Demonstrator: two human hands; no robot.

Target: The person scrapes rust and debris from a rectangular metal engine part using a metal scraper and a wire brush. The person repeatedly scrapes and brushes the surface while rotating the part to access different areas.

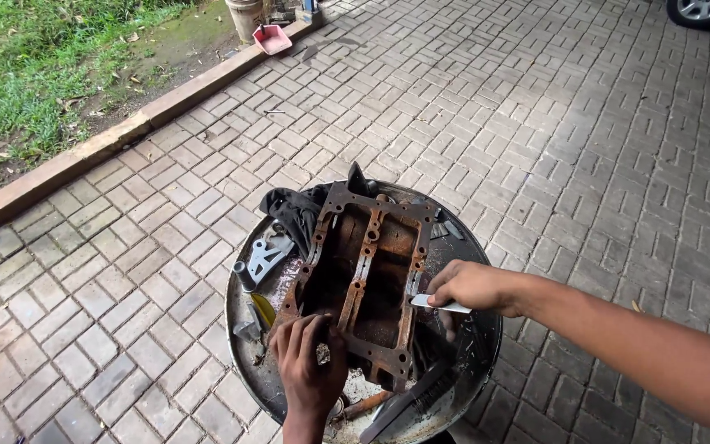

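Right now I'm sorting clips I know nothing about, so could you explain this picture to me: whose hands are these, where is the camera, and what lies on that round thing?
The single picture comes from a camera worn on a person's head, looking down at their own two bare hands. Below them is a round metal drum top standing on brick paving. On it lies a rusty metal engine frame with bolt holes. The left hand presses on the frame's near corner. The right hand holds a thin pale blade-like scraper against the frame's right rail. Around the frame lie a dark cloth, a grey metal bracket and small tools I cannot identify. Grass borders the paving.
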